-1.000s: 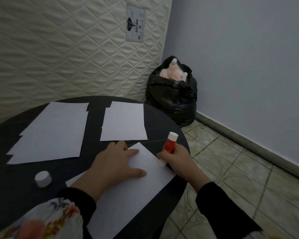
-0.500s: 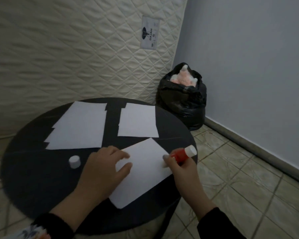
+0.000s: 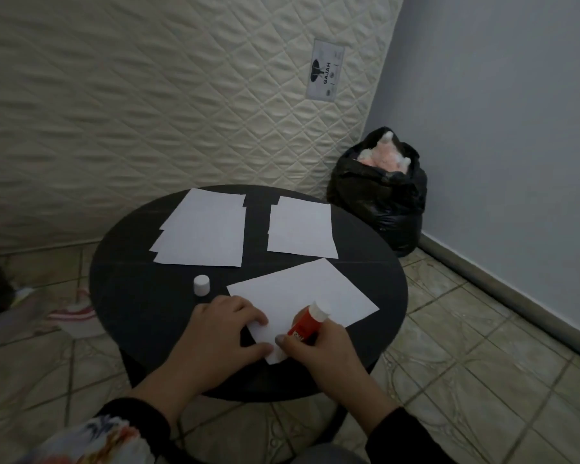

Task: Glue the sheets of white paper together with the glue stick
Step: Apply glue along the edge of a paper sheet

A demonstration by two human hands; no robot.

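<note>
A white sheet [image 3: 302, 293] lies tilted on the near part of the round black table [image 3: 131, 286]. My left hand [image 3: 225, 336] presses flat on the sheet's near left corner, fingers spread. My right hand [image 3: 315, 349] grips a red glue stick [image 3: 307, 324], its lower end down at the sheet's near corner and its white end pointing up and away. The stick's white cap [image 3: 202, 285] stands on the table left of the sheet. Two stacks of white sheets lie farther back: a fanned left stack [image 3: 203, 229] and a smaller right stack [image 3: 302, 227].
A quilted mattress [image 3: 148, 95] leans against the wall behind the table. A stuffed black rubbish bag [image 3: 382, 195] sits in the corner at the right. Tiled floor [image 3: 482, 346] surrounds the table, with some cloth and dark items at the far left.
The view has pulled back and up. My right hand slid the glue stick from the sheet's right edge down to its near corner, and my left hand shifted to that corner too.
</note>
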